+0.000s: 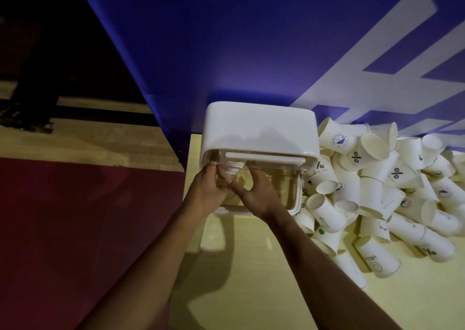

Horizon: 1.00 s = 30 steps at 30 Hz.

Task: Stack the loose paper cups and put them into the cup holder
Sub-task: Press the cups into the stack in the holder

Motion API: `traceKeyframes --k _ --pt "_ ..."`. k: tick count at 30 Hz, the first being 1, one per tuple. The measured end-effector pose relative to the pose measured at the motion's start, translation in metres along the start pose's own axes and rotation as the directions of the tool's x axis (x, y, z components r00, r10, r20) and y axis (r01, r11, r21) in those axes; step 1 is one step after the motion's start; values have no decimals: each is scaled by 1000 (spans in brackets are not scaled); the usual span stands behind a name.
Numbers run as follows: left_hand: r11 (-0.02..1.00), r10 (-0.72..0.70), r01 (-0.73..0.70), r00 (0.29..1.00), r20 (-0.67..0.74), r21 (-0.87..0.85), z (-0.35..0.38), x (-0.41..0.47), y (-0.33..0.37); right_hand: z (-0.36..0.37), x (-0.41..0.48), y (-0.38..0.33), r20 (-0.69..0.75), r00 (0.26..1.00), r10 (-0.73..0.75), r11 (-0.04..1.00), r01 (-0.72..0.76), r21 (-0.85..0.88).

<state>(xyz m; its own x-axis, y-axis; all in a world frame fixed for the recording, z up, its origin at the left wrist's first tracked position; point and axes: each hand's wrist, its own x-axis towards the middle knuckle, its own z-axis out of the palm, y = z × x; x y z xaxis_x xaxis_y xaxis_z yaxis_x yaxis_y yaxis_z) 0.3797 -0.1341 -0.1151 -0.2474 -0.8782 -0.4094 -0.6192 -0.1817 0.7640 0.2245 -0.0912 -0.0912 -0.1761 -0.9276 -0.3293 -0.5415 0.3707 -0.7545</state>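
Stack of cups (230, 170) is sandwiched between both grips, tucked right under the white cover of the cup holder (259, 128). The left grip (206, 186) has its fingers curled round the stack's left side and the right grip (254, 191) is curled round the other side, with the thumbs almost meeting below it. So both are clamped on the stack, not spread. Can't tell through the clear plastic how far in the stack sits.

Just right of the right grip, past the holder's clear wall, the heap of loose cups (377, 191) crowds against the holder. Left of the left grip the tabletop (251, 267) edge is close, with red floor (88, 229) beyond. A blue wall (226, 40) stands straight behind the holder. The only bare tabletop is back under the forearms.
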Motion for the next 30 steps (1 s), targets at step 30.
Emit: traceKeyframes --k 30 --pt "992 120 -122 992 -47 -29 55 -94 42 -71 -105 68 -207 975 85 993 -67 96"
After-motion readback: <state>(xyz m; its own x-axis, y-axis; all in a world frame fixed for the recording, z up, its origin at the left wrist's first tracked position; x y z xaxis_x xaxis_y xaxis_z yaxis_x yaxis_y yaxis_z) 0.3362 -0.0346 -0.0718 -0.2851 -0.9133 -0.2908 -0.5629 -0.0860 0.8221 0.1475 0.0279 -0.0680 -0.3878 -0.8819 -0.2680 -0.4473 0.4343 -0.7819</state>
